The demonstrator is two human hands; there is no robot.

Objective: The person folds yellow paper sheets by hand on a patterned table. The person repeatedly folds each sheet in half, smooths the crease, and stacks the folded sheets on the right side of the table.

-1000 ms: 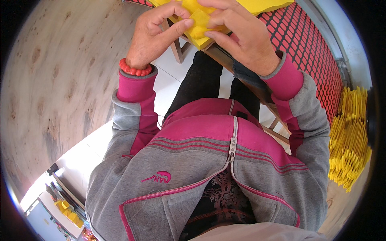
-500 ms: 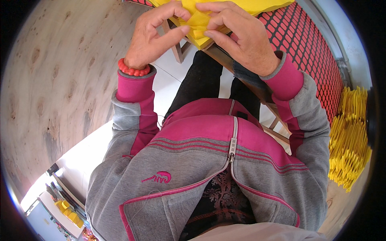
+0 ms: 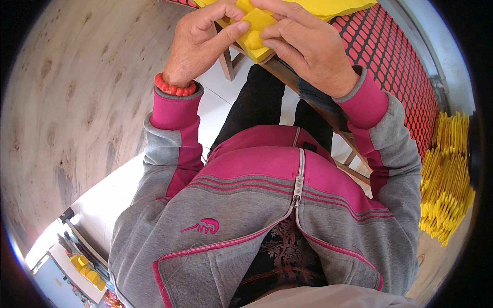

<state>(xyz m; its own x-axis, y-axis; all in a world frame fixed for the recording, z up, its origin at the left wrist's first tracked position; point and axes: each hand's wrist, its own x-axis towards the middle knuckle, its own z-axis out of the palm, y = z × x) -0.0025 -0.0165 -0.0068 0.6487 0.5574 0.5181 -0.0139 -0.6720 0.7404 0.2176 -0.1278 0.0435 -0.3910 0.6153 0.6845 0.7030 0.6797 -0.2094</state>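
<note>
At the top of the view I work on a small folded piece of yellow paper (image 3: 258, 21), which lies over larger yellow sheets (image 3: 336, 7) at the edge of a wooden-framed table. My left hand (image 3: 201, 41), with a red bead bracelet at the wrist, pinches the paper's left side between thumb and fingers. From the other side, my right hand (image 3: 313, 46) holds the paper with its thumb and bent fingers. Its fingertips press near a rolled or folded lower part. The upper fingers and the paper's far end are partly cut off by the frame's top.
Red-and-black patterned cloth (image 3: 390, 56) covers the surface to the right. Beyond it stands a tall stack of folded yellow pieces (image 3: 446, 179). A wide wooden board (image 3: 77, 102) fills the left side. A shelf with small items (image 3: 84, 269) shows at lower left.
My left hand has shifted slightly right, its thumb now on the paper's edge. A flap of the yellow paper stands more raised between my hands. My right hand has barely moved.
</note>
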